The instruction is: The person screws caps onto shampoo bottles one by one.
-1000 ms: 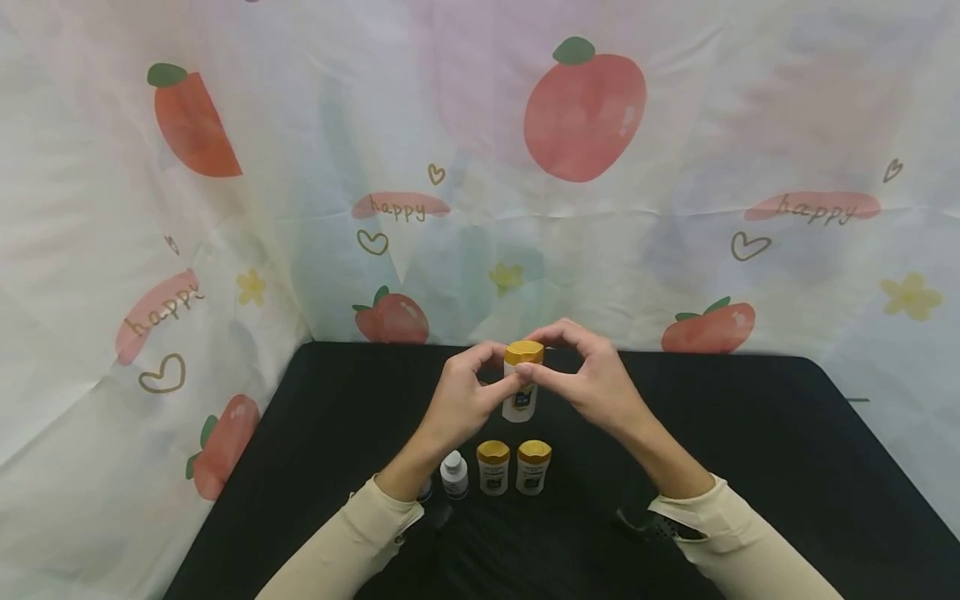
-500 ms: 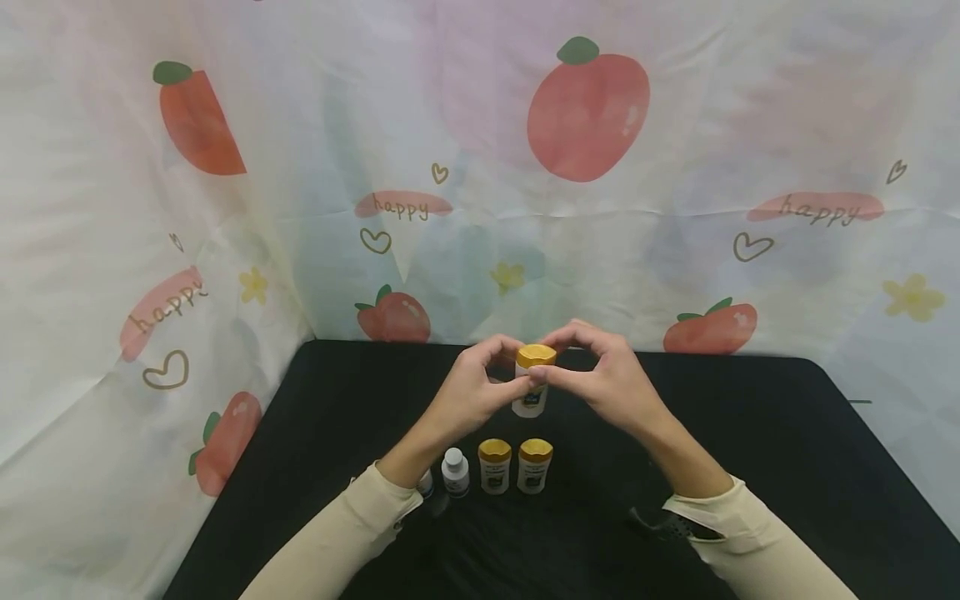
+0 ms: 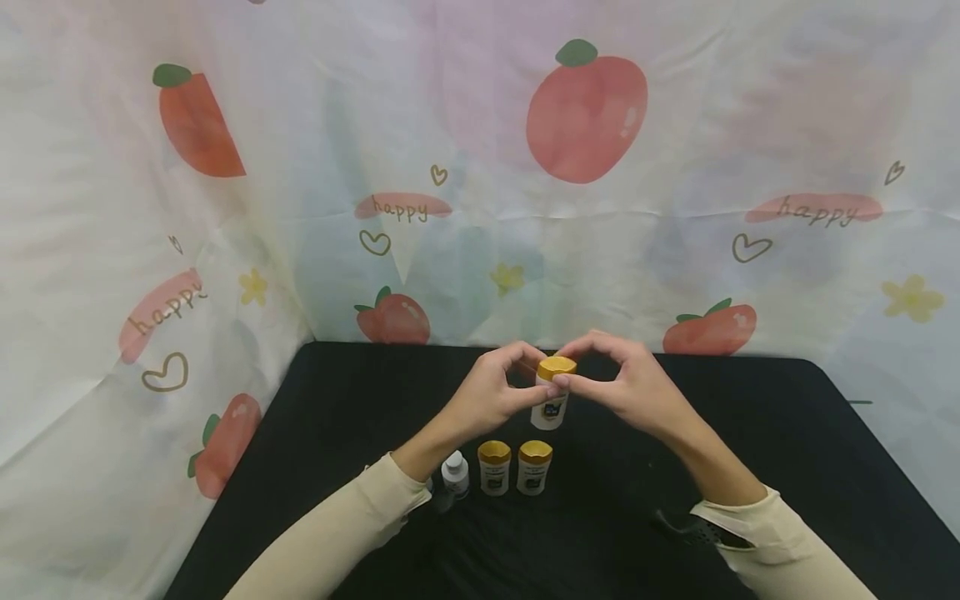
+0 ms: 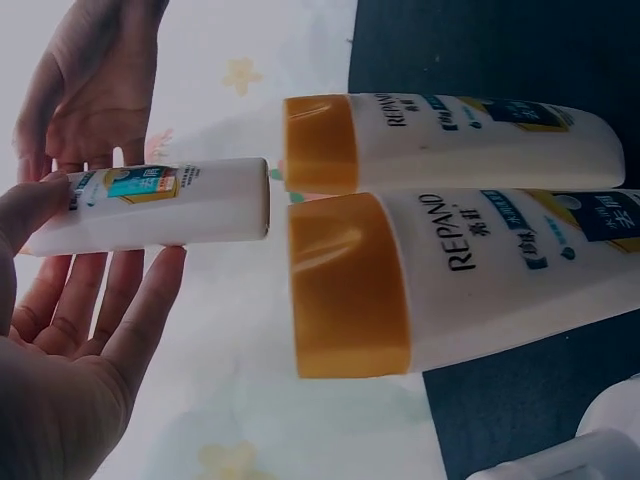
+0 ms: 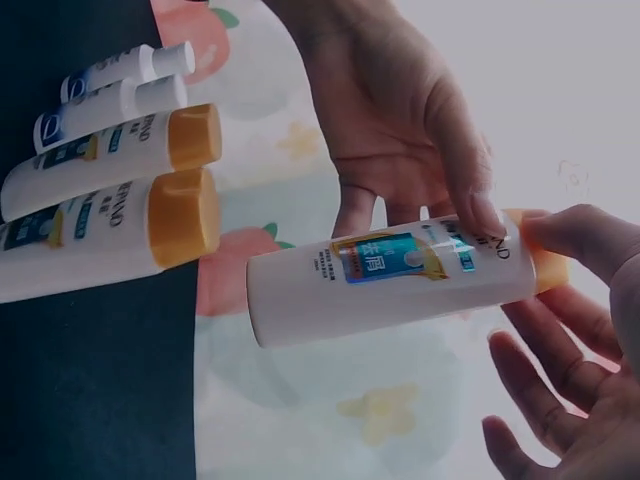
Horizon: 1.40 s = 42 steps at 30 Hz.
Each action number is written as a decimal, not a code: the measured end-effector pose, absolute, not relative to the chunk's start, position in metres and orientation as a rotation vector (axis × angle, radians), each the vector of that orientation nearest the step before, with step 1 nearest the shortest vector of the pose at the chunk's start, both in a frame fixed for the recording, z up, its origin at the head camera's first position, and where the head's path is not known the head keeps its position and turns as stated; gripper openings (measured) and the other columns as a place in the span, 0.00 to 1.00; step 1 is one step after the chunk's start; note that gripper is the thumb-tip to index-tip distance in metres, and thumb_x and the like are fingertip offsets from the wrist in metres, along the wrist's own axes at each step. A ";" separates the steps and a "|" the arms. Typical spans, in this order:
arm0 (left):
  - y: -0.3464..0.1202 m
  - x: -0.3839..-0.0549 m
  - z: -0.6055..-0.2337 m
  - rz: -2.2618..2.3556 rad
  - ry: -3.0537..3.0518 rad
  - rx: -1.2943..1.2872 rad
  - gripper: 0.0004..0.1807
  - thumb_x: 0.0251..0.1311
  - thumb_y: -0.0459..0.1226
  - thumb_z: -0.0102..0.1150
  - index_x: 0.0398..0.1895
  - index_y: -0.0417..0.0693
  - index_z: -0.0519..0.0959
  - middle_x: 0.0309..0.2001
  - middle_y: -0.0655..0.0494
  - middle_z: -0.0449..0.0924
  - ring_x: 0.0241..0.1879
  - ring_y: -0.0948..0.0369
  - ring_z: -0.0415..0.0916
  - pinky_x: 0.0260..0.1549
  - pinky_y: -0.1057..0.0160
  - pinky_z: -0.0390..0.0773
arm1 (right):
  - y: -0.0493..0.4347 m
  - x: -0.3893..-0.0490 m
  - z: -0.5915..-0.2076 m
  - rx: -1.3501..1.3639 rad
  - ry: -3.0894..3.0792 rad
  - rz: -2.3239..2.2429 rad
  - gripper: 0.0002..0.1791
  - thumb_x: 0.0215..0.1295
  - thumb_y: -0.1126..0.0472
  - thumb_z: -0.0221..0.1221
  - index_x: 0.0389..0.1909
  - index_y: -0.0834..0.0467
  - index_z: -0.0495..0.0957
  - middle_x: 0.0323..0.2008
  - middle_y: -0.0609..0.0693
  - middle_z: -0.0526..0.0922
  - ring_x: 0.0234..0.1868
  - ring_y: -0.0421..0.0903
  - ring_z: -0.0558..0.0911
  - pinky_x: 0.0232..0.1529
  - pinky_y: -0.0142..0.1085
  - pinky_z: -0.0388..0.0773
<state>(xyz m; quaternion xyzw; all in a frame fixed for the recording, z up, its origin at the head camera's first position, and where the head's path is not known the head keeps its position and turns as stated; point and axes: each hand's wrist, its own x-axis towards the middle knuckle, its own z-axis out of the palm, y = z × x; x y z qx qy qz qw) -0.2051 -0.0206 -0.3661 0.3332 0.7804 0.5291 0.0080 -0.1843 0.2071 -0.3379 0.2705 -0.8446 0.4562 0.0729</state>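
Both hands hold a white shampoo bottle [image 3: 550, 413] with a gold cap, upright and raised over the black table [image 3: 712, 433]. My left hand [image 3: 487, 396] grips it from the left, thumb on its front near the cap. From the other side my right hand [image 3: 641, 387] pinches it by the cap, as the right wrist view shows, with the thumb across the gold cap [image 5: 550, 265]. Some fingers behind the bottle are partly hidden. Two matching shampoo bottles, one on the left [image 3: 494, 468] and one on the right [image 3: 534, 468], stand nearer me on the table.
Left of the gold-capped pair stands a small white bottle [image 3: 454, 475] with a white cap. Another white-capped bottle [image 5: 105, 72] beside it is mostly hidden by my left sleeve in the head view. A fruit-printed curtain [image 3: 480, 167] hangs behind the table.
Both hands have carried the held shampoo bottle to the right, and lately slightly down in the head view. The standing bottles have stayed in place.
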 end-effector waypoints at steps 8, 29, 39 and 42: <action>-0.008 -0.208 -0.372 1.590 2.389 1.012 0.16 0.62 0.42 0.71 0.50 0.50 0.80 0.46 0.59 0.81 0.44 0.66 0.78 0.39 0.65 0.80 | 0.221 -0.183 -0.349 0.809 -2.539 1.367 0.12 0.64 0.62 0.70 0.46 0.47 0.84 0.42 0.42 0.83 0.48 0.41 0.78 0.57 0.51 0.66; 0.014 -0.200 -0.390 1.398 2.358 0.936 0.14 0.61 0.36 0.72 0.47 0.43 0.81 0.39 0.59 0.84 0.35 0.72 0.81 0.37 0.73 0.81 | 0.249 -0.178 -0.389 0.784 -2.669 1.357 0.11 0.64 0.57 0.70 0.46 0.42 0.83 0.38 0.39 0.83 0.49 0.41 0.79 0.55 0.43 0.70; 0.018 -0.197 -0.399 1.180 2.473 0.962 0.14 0.57 0.40 0.76 0.42 0.46 0.82 0.34 0.63 0.84 0.31 0.75 0.78 0.34 0.76 0.79 | 0.250 -0.176 -0.409 0.863 -2.655 1.421 0.13 0.62 0.59 0.71 0.46 0.44 0.83 0.37 0.40 0.84 0.46 0.42 0.80 0.52 0.39 0.72; 0.019 -0.197 -0.400 1.124 2.497 0.974 0.15 0.57 0.40 0.76 0.43 0.47 0.83 0.34 0.64 0.84 0.31 0.76 0.77 0.34 0.77 0.78 | 0.251 -0.176 -0.414 0.882 -2.654 1.437 0.13 0.62 0.59 0.71 0.46 0.45 0.83 0.37 0.40 0.84 0.46 0.42 0.80 0.52 0.39 0.72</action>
